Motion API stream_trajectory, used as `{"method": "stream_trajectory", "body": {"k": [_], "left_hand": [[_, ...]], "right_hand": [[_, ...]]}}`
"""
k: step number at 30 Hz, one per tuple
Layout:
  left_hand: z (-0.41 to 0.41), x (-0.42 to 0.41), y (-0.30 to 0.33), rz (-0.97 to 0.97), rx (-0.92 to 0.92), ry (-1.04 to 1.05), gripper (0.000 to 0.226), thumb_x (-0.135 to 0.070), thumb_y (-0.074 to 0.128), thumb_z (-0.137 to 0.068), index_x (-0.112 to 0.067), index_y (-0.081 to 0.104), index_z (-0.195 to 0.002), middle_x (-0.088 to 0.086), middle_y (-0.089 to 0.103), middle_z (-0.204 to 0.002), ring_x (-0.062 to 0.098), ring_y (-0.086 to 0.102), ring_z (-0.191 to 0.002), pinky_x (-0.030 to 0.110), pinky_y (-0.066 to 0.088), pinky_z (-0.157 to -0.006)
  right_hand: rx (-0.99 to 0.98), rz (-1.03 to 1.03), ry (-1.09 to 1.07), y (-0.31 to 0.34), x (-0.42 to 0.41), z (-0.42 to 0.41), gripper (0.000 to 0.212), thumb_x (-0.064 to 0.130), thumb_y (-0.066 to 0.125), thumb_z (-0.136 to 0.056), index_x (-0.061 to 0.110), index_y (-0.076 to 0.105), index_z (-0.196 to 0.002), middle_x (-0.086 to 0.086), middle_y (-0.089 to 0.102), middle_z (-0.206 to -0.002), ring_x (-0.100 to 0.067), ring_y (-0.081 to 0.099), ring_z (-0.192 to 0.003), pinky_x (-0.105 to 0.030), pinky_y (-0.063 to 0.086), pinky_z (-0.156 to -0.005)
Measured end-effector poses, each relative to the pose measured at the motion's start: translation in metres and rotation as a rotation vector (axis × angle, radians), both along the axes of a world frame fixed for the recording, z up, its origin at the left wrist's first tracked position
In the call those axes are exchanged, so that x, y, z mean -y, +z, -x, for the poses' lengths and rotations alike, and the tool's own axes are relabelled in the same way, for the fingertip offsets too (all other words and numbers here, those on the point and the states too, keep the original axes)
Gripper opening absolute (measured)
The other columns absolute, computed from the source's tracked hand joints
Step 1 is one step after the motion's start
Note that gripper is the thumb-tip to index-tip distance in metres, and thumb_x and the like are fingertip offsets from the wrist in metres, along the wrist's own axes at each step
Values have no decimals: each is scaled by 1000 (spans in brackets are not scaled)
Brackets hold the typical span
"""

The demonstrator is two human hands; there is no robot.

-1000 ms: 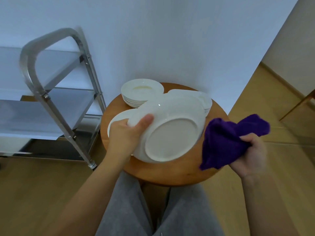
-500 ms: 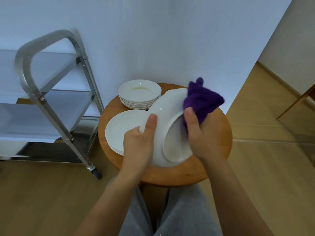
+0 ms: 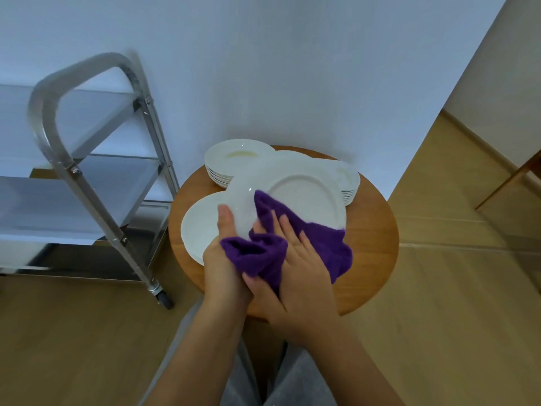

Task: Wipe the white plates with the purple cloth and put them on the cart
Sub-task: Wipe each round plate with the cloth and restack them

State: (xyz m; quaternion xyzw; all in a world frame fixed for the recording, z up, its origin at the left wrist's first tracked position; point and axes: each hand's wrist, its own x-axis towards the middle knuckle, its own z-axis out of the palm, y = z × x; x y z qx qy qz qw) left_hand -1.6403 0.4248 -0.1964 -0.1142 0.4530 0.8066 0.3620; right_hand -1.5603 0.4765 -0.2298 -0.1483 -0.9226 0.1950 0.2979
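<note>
Wiping step: left hand (image 3: pixel 222 256) grips the white plate (image 3: pixel 295 197) by its near rim; right hand (image 3: pixel 295 259), fingers flat, presses the purple cloth (image 3: pixel 319 238) on it. Next, carry it left to the cart (image 3: pixel 73 168).

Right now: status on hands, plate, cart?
Left hand grips plate. Right hand presses purple cloth on its underside. Cart holds no plates in view.

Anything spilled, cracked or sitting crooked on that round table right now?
One thing: the top plate of the back-left stack shows a yellowish smear in its well, so it looks unwiped. No cracks or spills visible. The held plate is tilted only because it is being wiped.
</note>
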Motion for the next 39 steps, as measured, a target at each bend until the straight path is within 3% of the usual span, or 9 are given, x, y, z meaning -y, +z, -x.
{"method": "stream_trajectory", "body": {"k": [5, 12, 17, 21, 25, 27, 30, 34, 39], "left_hand": [[-5, 5, 9, 80, -134, 67, 31, -58, 44, -86, -29, 50, -95, 4, 63, -100, 22, 62, -87, 34, 53, -66], [-6, 12, 2, 2, -288, 23, 37, -60, 51, -69, -33, 57, -94, -1, 72, -97, 25, 67, -95, 48, 51, -90], [0, 22, -3, 93, -433, -9, 39, -63, 48, -68, -30, 63, -83, -6, 74, -88, 25, 66, -97, 51, 47, -96], [-6, 23, 0, 167, -515, -22, 46, -68, 45, -62, -31, 60, -86, -3, 71, -93, 24, 65, -95, 47, 51, -90], [-7, 19, 6, 252, -603, 61, 20, -55, 41, -83, -36, 47, -81, -10, 61, -84, 9, 60, -78, 22, 49, -63], [-12, 17, 11, 285, -673, 78, 15, -45, 44, -90, -38, 42, -76, -15, 54, -77, 4, 55, -68, 14, 46, -53], [-22, 14, 10, 289, -799, 96, 15, -48, 48, -84, -39, 43, -73, -20, 52, -71, 0, 60, -62, 8, 47, -49], [-13, 13, -15, 355, -1405, 140, 55, -74, 38, -78, -24, 52, -60, -8, 51, -56, 14, 55, -61, 20, 43, -45], [10, 16, -32, 467, -2133, 249, 65, -56, 49, -88, -7, 49, -45, 3, 48, -45, 15, 44, -40, 27, 35, -36]], "right_hand": [[-20, -78, 8, -19, -9, -22, 56, 61, 23, -95, 26, 37, -138, 3, 35, -148, -14, 23, -140, -37, 16, -116], [-149, -32, -89, -28, -16, -31, 53, 57, 31, -95, 23, 40, -135, 1, 34, -148, -14, 17, -144, -44, 16, -115], [-239, 334, -152, -8, -40, -30, 54, 53, 45, -84, 26, 43, -131, 8, 36, -147, -21, 32, -137, -39, 38, -102], [-304, 534, -266, 9, -38, -7, 77, 60, 43, -78, 22, 32, -144, 3, 38, -147, -8, 37, -130, -41, 38, -106], [-373, 789, -262, 23, -15, 12, 84, 65, 47, -71, 31, 26, -144, 7, 38, -144, -14, 38, -132, -40, 38, -107], [-338, 946, -225, 28, -7, 13, 71, 65, 50, -74, 37, 32, -136, 10, 48, -131, -11, 46, -121, -19, 43, -93], [-346, 1193, -193, 37, 4, 8, 18, 48, 51, -88, 46, 40, -102, 19, 52, -98, -3, 54, -93, -2, 42, -66], [-490, 1442, -150, 39, -6, 2, 46, 64, 52, -60, 40, 55, -99, 5, 68, -97, -19, 64, -97, -41, 51, -90], [-728, 1765, -103, 45, -31, -11, 60, 47, 70, -63, 20, 63, -116, -6, 71, -108, -28, 67, -99, -44, 53, -83]]}}
